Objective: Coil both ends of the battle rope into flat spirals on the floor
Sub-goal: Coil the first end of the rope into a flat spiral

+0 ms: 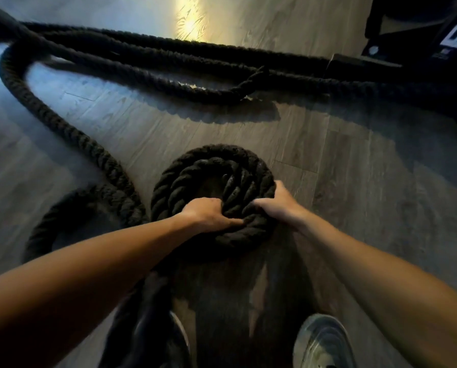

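Observation:
A thick black battle rope lies on the wood-look floor. One end is wound into a small flat coil (211, 166) of about two turns right in front of me. My left hand (209, 213) grips the near inner part of the coil. My right hand (277, 205) clasps the coil's right outer turn. The loose rope (71, 134) runs from the coil's left side, loops near my left forearm and stretches away to the upper left. More lengths of rope (169, 62) lie across the floor further back.
A black piece of gym equipment with white lettering (429, 35) stands at the upper right, its base where the rope lengths lead. My two shoes show at the bottom edge, the right one (323, 343) grey. Bare floor (381, 181) lies right of the coil.

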A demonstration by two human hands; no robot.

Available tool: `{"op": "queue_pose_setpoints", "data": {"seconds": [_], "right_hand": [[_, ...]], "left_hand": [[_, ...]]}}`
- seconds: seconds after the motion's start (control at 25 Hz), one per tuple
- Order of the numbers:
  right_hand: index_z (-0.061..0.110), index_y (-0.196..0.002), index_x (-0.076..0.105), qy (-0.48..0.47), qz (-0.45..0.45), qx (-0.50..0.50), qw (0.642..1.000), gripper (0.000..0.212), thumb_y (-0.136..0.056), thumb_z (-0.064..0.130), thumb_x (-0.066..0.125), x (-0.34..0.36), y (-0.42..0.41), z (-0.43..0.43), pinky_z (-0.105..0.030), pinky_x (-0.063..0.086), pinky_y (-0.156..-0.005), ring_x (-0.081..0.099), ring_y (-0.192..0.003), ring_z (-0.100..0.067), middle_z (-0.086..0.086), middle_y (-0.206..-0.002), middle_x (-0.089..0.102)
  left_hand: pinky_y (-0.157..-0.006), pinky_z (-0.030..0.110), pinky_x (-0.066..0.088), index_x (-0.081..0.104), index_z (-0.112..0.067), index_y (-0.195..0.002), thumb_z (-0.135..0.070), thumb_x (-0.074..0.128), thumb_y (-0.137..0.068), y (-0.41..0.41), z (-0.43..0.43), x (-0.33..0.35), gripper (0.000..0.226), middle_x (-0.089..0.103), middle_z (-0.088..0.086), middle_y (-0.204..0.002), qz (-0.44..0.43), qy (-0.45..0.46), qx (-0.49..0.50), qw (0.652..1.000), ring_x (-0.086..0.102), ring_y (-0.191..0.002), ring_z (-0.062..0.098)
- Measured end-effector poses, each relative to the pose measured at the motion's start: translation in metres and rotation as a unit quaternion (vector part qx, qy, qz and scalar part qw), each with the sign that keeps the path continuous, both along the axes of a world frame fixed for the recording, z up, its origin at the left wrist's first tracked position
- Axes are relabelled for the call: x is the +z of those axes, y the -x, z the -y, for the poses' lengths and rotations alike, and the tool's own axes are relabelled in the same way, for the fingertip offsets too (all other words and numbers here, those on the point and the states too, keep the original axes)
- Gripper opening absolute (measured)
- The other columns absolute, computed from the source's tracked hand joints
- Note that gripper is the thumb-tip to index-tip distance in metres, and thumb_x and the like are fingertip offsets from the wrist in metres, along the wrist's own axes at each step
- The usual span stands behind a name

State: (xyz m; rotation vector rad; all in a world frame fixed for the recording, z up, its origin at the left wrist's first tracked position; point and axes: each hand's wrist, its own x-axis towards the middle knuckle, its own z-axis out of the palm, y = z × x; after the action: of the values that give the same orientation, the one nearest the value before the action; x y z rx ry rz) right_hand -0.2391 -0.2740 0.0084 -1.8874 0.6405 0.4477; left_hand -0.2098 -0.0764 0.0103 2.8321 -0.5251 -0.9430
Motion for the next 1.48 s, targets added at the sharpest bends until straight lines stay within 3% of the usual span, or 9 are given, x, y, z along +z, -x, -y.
{"op": "queue_pose_setpoints", "data": {"seconds": [0.2, 0.32, 0.44, 0.72, 0.84, 1.0, 1.16, 1.36, 1.48], "right_hand": [[0.013, -0.146, 0.035, 0.211, -0.011, 0.227, 0.951, 0.077, -0.081, 0.033, 0.072, 0.001, -0.001, 0.07, -0.041, 0.042, -0.107, 0.046, -0.128, -0.03, -0.012, -0.136, 0.048], [0.021, -0.153, 0.03, 0.289, 0.034, 0.173, 0.941, 0.08, -0.085, 0.047, 0.062, -0.006, 0.022, 0.065, -0.046, 0.044, -0.103, 0.045, -0.122, -0.037, -0.012, -0.131, 0.038], [0.017, -0.157, 0.021, 0.316, 0.055, 0.096, 0.942, 0.073, -0.094, 0.033, 0.053, -0.008, 0.04, 0.036, -0.046, 0.043, -0.1, 0.05, -0.12, -0.045, -0.019, -0.141, 0.037], [0.028, -0.157, -0.011, 0.239, -0.051, 0.081, 0.966, 0.095, -0.086, 0.046, 0.049, -0.011, 0.089, -0.046, -0.06, 0.03, -0.111, -0.01, -0.147, -0.052, -0.01, -0.159, -0.036], [0.029, -0.16, 0.004, 0.214, 0.012, 0.083, 0.973, 0.095, -0.084, 0.042, 0.06, -0.01, 0.072, -0.03, -0.054, 0.021, -0.117, -0.003, -0.147, -0.053, -0.008, -0.163, -0.028], [0.022, -0.157, 0.031, 0.207, 0.086, 0.26, 0.939, 0.084, -0.084, 0.027, 0.071, 0.009, -0.01, 0.019, -0.041, 0.02, -0.12, 0.01, -0.15, -0.04, -0.012, -0.167, -0.005], [0.026, -0.15, 0.04, 0.287, 0.129, 0.278, 0.907, 0.081, -0.075, 0.019, 0.069, 0.015, -0.035, 0.004, -0.046, 0.027, -0.119, 0.014, -0.149, -0.037, -0.013, -0.165, 0.011], [0.03, -0.156, 0.015, 0.32, 0.036, 0.188, 0.928, 0.084, -0.08, 0.034, 0.05, 0.001, 0.037, -0.065, -0.071, 0.016, -0.112, -0.018, -0.147, -0.048, -0.012, -0.164, -0.021], [0.031, -0.157, 0.014, 0.244, 0.026, 0.16, 0.956, 0.083, -0.085, 0.033, 0.054, 0.002, 0.059, -0.062, -0.054, 0.038, -0.097, 0.002, -0.145, -0.055, 0.003, -0.158, -0.038]], "left_hand": [[-0.11, 0.044, 0.032, 0.049, -0.039, -0.135, -0.075, 0.064, -0.068, 0.003, -0.032, -0.001, 0.077, 0.059, -0.006, -0.126, 0.058, 0.016, -0.329, 0.942, 0.049, -0.124, 0.023], [-0.119, 0.06, 0.013, 0.032, -0.042, -0.146, -0.085, 0.046, -0.06, -0.004, -0.039, 0.006, 0.097, 0.049, 0.0, -0.136, 0.096, -0.054, -0.417, 0.902, 0.039, -0.132, 0.027], [-0.117, 0.062, 0.015, 0.027, -0.043, -0.147, -0.09, 0.038, -0.071, -0.006, -0.037, 0.009, 0.09, 0.053, 0.005, -0.133, 0.112, -0.107, -0.442, 0.884, 0.048, -0.125, 0.035], [-0.102, 0.074, 0.029, 0.033, -0.034, -0.143, -0.096, 0.018, -0.071, 0.003, -0.039, 0.01, 0.096, 0.047, 0.008, -0.136, 0.104, -0.166, -0.391, 0.899, 0.041, -0.126, 0.035], [-0.095, 0.066, 0.039, 0.039, -0.031, -0.141, -0.098, 0.018, -0.068, 0.001, -0.036, 0.009, 0.101, 0.046, 0.008, -0.138, 0.099, -0.176, -0.34, 0.919, 0.042, -0.126, 0.032], [-0.098, 0.069, 0.038, 0.042, -0.029, -0.142, -0.093, 0.026, -0.074, 0.011, -0.016, 0.005, 0.095, 0.046, 0.007, -0.143, 0.054, -0.17, -0.141, 0.974, 0.041, -0.132, 0.033], [-0.1, 0.066, 0.04, 0.049, -0.028, -0.135, -0.091, 0.036, -0.075, 0.021, 0.002, -0.001, 0.088, 0.054, 0.006, -0.136, 0.045, -0.127, -0.045, 0.99, 0.047, -0.129, 0.033], [-0.09, 0.047, 0.05, 0.056, -0.026, -0.125, -0.092, 0.052, -0.063, -0.013, -0.014, 0.024, 0.091, 0.056, 0.008, -0.126, 0.084, -0.103, -0.102, 0.986, 0.054, -0.119, 0.034], [-0.092, 0.048, 0.044, 0.059, -0.035, -0.118, -0.094, 0.049, -0.062, -0.047, -0.049, 0.045, 0.082, 0.057, 0.004, -0.126, 0.136, -0.14, -0.073, 0.978, 0.052, -0.12, 0.032]]}}
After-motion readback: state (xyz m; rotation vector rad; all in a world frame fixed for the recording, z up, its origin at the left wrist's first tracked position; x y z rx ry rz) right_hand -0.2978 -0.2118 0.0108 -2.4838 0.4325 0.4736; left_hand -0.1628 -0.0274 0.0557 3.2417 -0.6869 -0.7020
